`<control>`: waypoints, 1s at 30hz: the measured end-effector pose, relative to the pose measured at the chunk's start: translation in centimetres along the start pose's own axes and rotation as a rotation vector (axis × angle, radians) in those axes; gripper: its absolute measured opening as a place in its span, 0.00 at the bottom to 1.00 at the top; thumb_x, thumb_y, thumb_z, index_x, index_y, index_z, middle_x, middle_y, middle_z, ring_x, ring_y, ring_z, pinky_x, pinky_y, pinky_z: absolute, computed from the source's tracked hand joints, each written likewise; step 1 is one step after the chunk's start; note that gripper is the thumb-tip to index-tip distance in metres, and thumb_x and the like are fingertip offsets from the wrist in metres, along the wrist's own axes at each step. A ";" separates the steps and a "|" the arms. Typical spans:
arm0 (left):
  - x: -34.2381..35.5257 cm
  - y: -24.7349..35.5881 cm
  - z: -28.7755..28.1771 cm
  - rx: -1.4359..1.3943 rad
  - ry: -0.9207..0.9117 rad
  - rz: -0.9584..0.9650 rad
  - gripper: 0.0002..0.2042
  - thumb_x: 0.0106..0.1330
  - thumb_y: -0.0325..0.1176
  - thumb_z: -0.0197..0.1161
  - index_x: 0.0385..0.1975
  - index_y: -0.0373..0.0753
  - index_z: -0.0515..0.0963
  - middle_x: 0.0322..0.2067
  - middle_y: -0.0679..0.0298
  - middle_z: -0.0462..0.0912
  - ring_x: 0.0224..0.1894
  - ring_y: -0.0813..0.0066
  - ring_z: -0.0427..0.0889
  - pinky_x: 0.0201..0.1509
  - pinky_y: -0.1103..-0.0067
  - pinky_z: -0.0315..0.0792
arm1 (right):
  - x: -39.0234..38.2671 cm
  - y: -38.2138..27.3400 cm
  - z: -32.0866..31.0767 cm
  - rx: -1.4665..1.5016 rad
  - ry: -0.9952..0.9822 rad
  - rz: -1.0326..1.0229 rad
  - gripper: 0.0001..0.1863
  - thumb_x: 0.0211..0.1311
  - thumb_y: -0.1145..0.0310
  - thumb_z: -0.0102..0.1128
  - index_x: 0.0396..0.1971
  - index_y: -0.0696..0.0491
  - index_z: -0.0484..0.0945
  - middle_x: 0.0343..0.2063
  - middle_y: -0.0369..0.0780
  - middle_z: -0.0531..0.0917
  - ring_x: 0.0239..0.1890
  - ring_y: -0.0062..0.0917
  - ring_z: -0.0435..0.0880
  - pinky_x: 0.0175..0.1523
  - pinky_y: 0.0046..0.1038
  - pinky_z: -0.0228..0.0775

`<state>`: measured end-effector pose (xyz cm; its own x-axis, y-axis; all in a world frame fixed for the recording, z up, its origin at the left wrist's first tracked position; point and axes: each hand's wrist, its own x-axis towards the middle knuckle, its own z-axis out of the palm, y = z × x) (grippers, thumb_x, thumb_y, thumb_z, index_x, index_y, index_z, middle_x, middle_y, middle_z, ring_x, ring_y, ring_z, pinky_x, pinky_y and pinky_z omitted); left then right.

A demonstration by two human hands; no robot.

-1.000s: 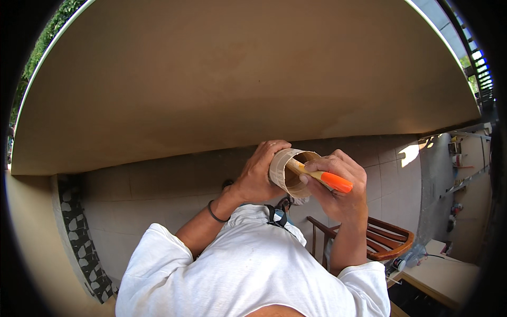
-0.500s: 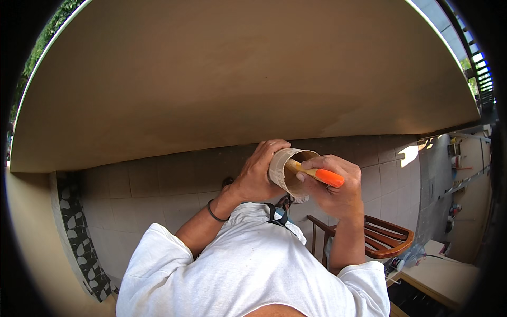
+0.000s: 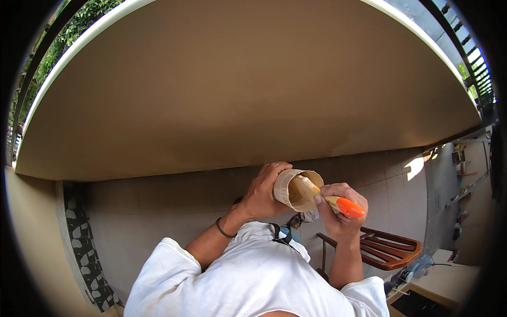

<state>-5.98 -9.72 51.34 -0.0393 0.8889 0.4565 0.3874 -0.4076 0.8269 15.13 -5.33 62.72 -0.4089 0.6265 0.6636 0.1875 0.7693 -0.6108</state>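
My left hand is wrapped round a pale round tub, tilted so its open mouth faces right. In my right hand is a paintbrush with an orange-tipped, yellowish handle, pinched between thumb and fingers. The brush's head end lies inside the mouth of the tub; the bristles are partly hidden by the rim. A smooth brown wall rises close in front of both hands, with a darker patch low down on it.
Behind my right arm stands a wooden slatted chair. At lower right is a pale table with a clear plastic bottle. Tiled floor runs below the wall, and a strip of dark stone mosaic borders it at left.
The brush has drawn back to the right, showing more of its head end within the tub. Both hands and the tub sit lower and slightly further right in the picture.
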 end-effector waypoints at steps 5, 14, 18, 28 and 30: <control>-0.3 -1.3 -1.9 -0.032 -0.042 -0.006 0.47 0.42 0.30 0.89 0.68 0.37 0.72 0.63 0.52 0.79 0.65 0.47 0.78 0.70 0.60 0.74 | 0.3 -0.7 2.0 -0.045 -0.039 0.042 0.10 0.57 0.82 0.77 0.34 0.57 0.83 0.30 0.43 0.91 0.31 0.30 0.92 0.37 0.27 0.83; -0.8 -2.3 -3.4 0.019 -0.018 -0.033 0.48 0.43 0.35 0.91 0.68 0.42 0.73 0.63 0.56 0.79 0.64 0.54 0.81 0.67 0.64 0.77 | -0.8 -0.5 3.4 0.171 0.203 0.210 0.07 0.63 0.84 0.74 0.37 0.61 0.84 0.34 0.44 0.91 0.36 0.28 0.91 0.43 0.27 0.81; -0.9 -1.5 -2.6 0.018 0.051 -0.061 0.47 0.43 0.33 0.89 0.69 0.40 0.72 0.64 0.54 0.78 0.65 0.51 0.79 0.69 0.62 0.75 | -0.4 0.6 2.9 0.267 0.198 0.196 0.06 0.65 0.84 0.72 0.38 0.61 0.84 0.35 0.44 0.90 0.36 0.25 0.89 0.43 0.26 0.80; -0.6 0.6 -0.3 0.006 0.177 -0.163 0.48 0.41 0.26 0.87 0.69 0.41 0.71 0.64 0.52 0.76 0.67 0.50 0.78 0.71 0.63 0.74 | 0.5 4.1 1.3 0.817 0.321 0.583 0.07 0.69 0.75 0.72 0.41 0.59 0.83 0.34 0.44 0.89 0.32 0.22 0.88 0.39 0.26 0.84; -0.5 0.4 0.1 0.011 0.182 -0.164 0.49 0.40 0.26 0.87 0.69 0.41 0.71 0.64 0.53 0.77 0.67 0.50 0.78 0.71 0.63 0.75 | 0.4 4.6 1.0 0.873 0.313 0.620 0.07 0.69 0.76 0.72 0.41 0.60 0.82 0.34 0.45 0.89 0.32 0.24 0.89 0.39 0.28 0.85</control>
<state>-5.74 -10.28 51.37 -0.2672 0.8905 0.3683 0.3722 -0.2572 0.8918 14.97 -1.65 59.79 -0.1963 0.9700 0.1435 -0.4616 0.0377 -0.8863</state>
